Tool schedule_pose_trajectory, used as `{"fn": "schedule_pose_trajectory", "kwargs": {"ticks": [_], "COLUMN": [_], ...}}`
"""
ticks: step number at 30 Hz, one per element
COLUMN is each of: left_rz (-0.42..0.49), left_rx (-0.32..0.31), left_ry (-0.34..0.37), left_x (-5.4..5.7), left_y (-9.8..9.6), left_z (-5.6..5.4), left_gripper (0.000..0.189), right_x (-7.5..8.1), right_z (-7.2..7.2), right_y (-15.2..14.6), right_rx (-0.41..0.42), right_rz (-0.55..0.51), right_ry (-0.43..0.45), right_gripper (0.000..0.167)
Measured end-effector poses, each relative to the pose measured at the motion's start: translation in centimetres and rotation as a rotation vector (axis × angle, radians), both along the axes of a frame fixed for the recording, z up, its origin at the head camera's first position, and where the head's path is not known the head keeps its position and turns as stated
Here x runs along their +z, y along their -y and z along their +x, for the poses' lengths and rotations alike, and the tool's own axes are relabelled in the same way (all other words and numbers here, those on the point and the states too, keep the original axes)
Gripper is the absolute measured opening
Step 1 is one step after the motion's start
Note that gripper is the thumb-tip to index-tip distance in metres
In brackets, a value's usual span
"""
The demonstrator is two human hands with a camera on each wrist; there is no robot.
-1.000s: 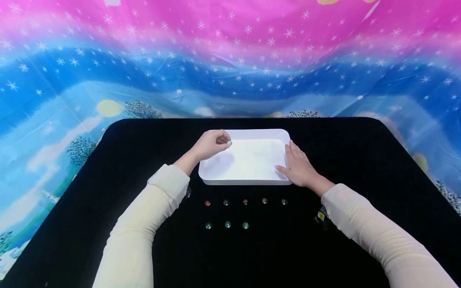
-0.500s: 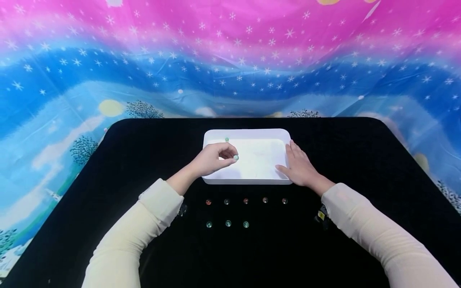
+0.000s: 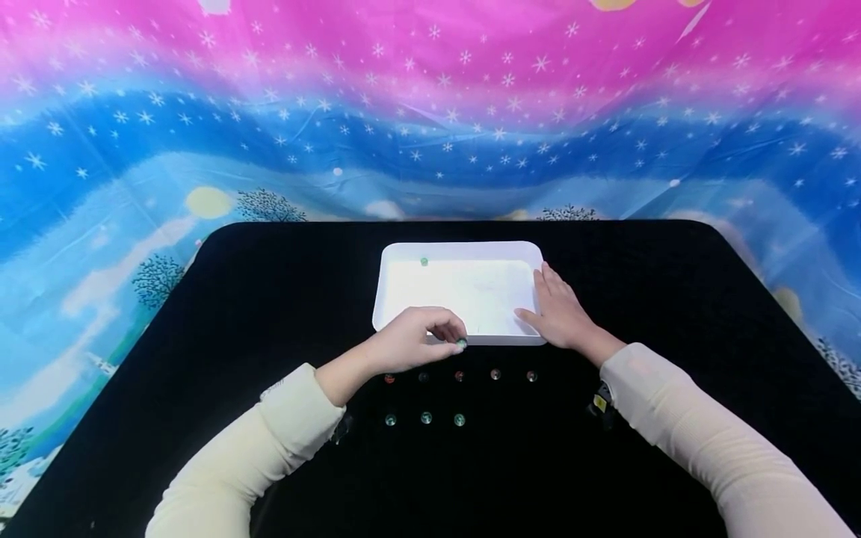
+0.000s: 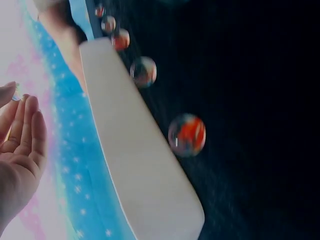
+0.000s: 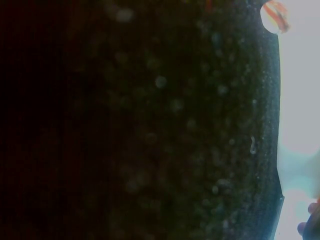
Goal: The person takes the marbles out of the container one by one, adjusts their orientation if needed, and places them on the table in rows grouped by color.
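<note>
My left hand [image 3: 413, 340] pinches a green glass marble [image 3: 461, 344] between thumb and fingertips, over the front wall of a white rectangular tray [image 3: 498, 299]. The left wrist view shows that marble [image 4: 17, 93] at the fingertips too. A second green marble [image 3: 424, 261] lies inside the tray near its back left. Against the tray's right end rests my right hand [image 3: 561, 312], fingers extended and thumb over the rim; only fingertips [image 5: 312, 217] show in the right wrist view.
In front of the tray runs a row of several clear marbles with reddish or dark swirls, including an orange one [image 3: 460, 376]. Closer to me lie 3 green marbles, one at the middle [image 3: 426, 418]. Black cloth [image 3: 646, 284] covers the table; a patterned curtain [image 3: 430, 112] hangs behind.
My left hand has moved from the tray's back left toward me and slightly right, keeping hold of a marble. A green marble inside the tray has come into view. My right hand stays put.
</note>
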State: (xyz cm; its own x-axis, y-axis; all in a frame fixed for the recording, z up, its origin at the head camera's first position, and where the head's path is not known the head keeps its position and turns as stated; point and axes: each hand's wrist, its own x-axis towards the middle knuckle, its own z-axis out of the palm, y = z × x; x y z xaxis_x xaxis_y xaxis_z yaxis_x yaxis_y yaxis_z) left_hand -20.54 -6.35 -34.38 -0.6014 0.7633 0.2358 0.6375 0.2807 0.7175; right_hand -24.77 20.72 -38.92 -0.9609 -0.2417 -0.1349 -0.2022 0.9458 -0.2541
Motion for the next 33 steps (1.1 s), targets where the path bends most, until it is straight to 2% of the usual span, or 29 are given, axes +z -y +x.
{"fn": "schedule_pose_trajectory", "kwargs": {"ticks": [8, 17, 21, 28, 33], "left_rz": [-0.111, -0.258, -0.298, -0.341, -0.377], "left_rx": [-0.083, -0.103, -0.114, -0.171, -0.202], "left_ry": [-0.093, -0.173, -0.205, -0.203, -0.271], "left_x": [-0.7, -2.0, -2.5, -2.7, -3.1], "left_y": [-1.1, -2.2, -2.7, -3.3, -3.8], "left_z": [1.9, 3.2, 3.6, 3.9, 4.0], "left_gripper": [0.010, 0.013, 0.012, 0.012, 0.013], "right_x": [0.0, 0.1, 0.0, 0.0, -0.1], "right_z": [0.0, 0.1, 0.1, 0.2, 0.2], "right_y": [0.0, 0.0, 0.0, 0.1, 0.0], "right_rx": [0.000, 0.003, 0.006, 0.011, 0.009], "right_rz": [0.008, -0.008, -0.006, -0.028, -0.038], "right_ry": [-0.018, -0.035, -0.037, -0.050, -0.055], "right_gripper": [0.083, 0.082, 0.082, 0.082, 0.081]}}
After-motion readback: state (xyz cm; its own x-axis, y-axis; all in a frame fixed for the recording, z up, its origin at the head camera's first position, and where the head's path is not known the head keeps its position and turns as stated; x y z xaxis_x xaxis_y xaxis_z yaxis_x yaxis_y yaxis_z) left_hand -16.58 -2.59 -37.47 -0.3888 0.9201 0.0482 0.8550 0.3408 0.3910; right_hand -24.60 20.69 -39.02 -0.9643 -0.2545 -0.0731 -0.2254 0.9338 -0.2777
